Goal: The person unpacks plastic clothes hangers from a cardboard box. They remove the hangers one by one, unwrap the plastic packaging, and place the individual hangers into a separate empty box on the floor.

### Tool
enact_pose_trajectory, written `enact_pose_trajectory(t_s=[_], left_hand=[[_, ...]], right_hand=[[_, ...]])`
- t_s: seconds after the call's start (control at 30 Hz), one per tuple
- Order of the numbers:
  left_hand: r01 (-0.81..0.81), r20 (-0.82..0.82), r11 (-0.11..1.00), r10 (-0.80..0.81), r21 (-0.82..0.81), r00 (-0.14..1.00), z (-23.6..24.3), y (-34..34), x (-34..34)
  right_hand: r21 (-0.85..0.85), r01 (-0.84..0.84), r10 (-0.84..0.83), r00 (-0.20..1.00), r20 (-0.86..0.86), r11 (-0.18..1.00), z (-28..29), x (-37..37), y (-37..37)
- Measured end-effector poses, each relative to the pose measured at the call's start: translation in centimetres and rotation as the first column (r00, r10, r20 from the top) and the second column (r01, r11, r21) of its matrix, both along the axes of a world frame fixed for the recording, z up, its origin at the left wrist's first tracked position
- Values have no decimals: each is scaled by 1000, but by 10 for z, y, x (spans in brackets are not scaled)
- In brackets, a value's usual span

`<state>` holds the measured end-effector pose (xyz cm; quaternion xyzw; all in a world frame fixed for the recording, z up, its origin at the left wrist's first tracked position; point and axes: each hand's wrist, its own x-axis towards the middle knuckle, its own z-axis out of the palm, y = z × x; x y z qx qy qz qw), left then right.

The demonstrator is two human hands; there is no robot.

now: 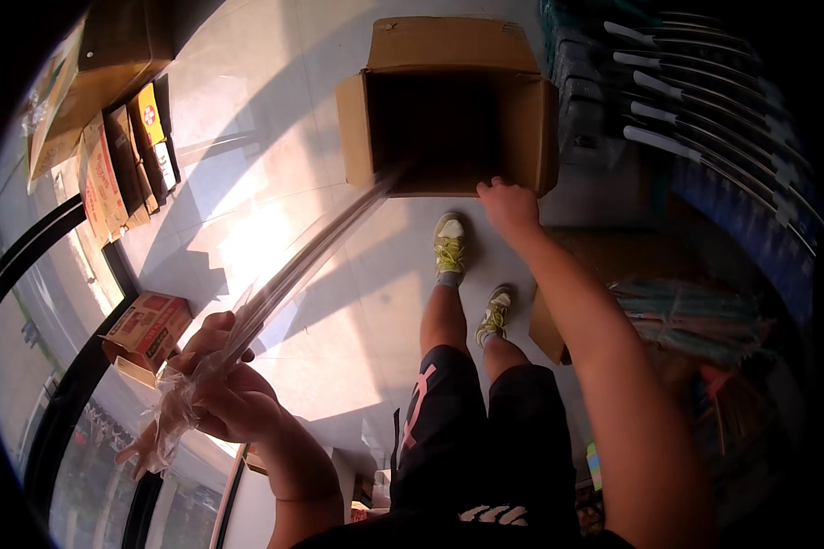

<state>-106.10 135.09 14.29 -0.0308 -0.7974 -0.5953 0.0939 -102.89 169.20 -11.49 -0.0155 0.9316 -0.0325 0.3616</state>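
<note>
Gripping a long twist of clear plastic (311,256) in the left hand (229,384), fingers curled around it, with the crumpled end bunched about the palm and hanging past it at the lower left. Running slantwise from there, pulled nearly straight, up to the near left corner of an open cardboard box (526,137) — and lost in the dark of the inside. Touching the near edge of that box with the right hand (511,209), fingers bent and close together; cannot tell a firm pinch from a light touch here. Standing just this side of the box on a pale, partly sunlit floor (339,357), in yellow-green and white shoes (449,242) and dark shorts (439,412) with a pink mark. See at the left a red and white carton (151,325) beside a black window frame (69,384), and farther up, brown cardboard (101,178) near a yellow carton (146,114). Find at the right a row of thin rods with pale handles (657,88) — and lower down, in shade, a plastic-wrapped bundle (696,311).
</note>
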Motion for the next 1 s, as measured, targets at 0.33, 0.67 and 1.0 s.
enact_pose_trajectory(t_s=[0.33,0.67,1.0], left_hand=[[0,-9,989,-1,-150,1000,14,35,111],[-146,104,983,157,-110,982,18,21,232],[80,179,978,-45,-194,983,-10,9,291]], right_hand=[[-29,28,-29,999,-28,999,10,170,-37],[-126,-3,-3,999,-48,992,25,255,-7],[-109,142,-139,990,31,984,10,342,-13]])
